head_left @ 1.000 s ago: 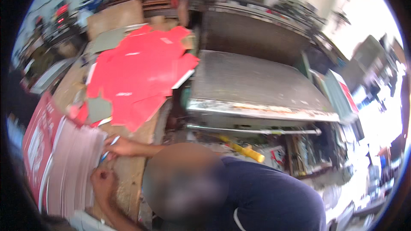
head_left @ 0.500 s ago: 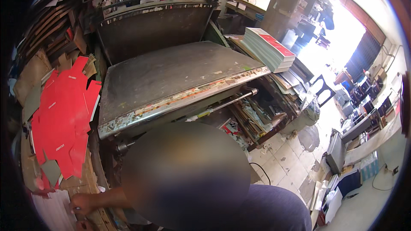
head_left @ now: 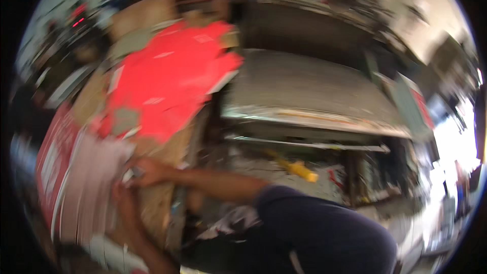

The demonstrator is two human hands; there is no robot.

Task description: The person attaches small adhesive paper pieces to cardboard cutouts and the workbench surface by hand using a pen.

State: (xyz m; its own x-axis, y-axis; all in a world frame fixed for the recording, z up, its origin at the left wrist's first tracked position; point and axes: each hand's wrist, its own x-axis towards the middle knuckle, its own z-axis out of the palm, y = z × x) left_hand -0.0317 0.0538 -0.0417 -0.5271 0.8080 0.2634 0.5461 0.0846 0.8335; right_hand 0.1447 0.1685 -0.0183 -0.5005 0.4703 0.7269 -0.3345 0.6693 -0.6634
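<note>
At near left I have both hands on the fanned stack of pale printed card sheets [head_left: 83, 182], right hand [head_left: 147, 171] pinching its edge, left hand [head_left: 124, 200] blurred, grip unclear, apparently counting; next, a clean separation.

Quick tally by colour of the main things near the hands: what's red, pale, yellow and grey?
Red die-cut card pile: 1
Red-faced sheet stack: 1
Pale fanned sheet stack: 1, with the right hand and left hand on it
Yellow handle-like object: 1
Grey machine bed: 1
Total: 5 things; the picture is blurred, so single sheets cannot be counted.
</note>
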